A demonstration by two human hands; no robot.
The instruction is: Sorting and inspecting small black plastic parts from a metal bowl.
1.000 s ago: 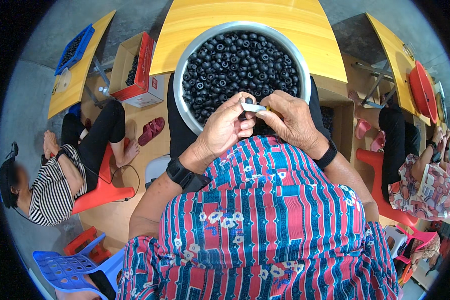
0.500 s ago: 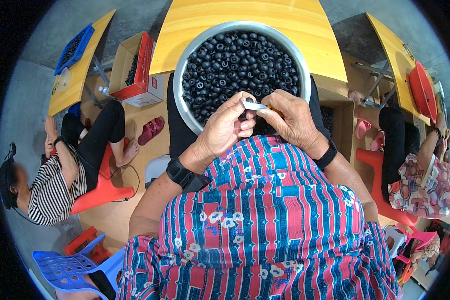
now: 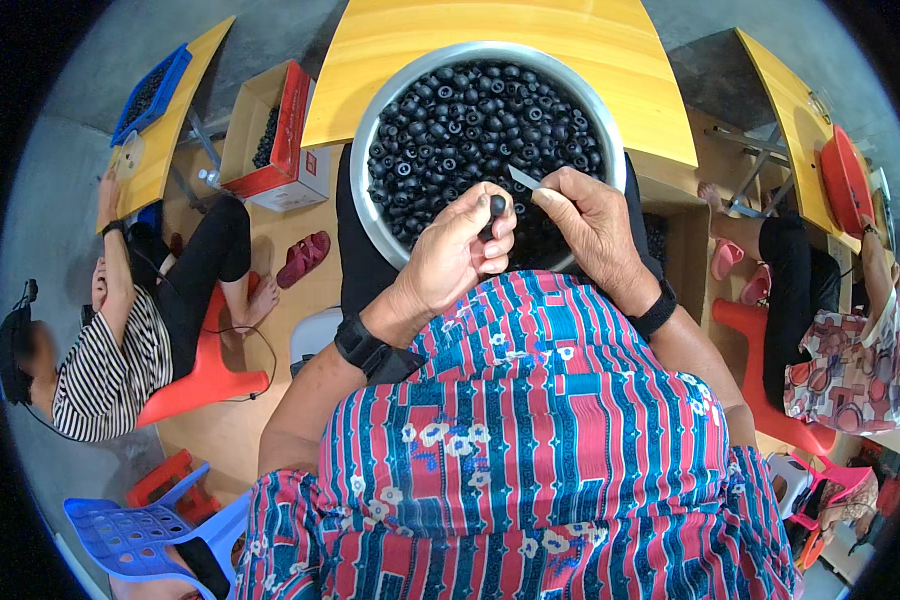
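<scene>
A wide metal basin (image 3: 615, 150) in front of me is heaped with small black rounded pieces (image 3: 480, 120), many with a round hole in one end. Over its near edge, my left hand (image 3: 445, 250) is closed around one black piece (image 3: 496, 206), whose smooth end sticks out between thumb and fingers. My right hand (image 3: 595, 235), just beside it, grips a small knife (image 3: 523, 178). The blade points up and left over the basin, apart from the held piece; the handle is mostly hidden in my fingers.
Behind the basin is a yellow wooden table (image 3: 500, 25). At left, a red and white carton (image 3: 295, 150) holds black pieces, near a person on a red stool (image 3: 205, 365). At right, another person sits by a red basin (image 3: 842, 180). Red slippers (image 3: 303, 258) lie on the floor.
The knife blade has moved off the black piece, up and to the right, as my right hand drew away. My left hand stays about where it was, still holding the piece.
</scene>
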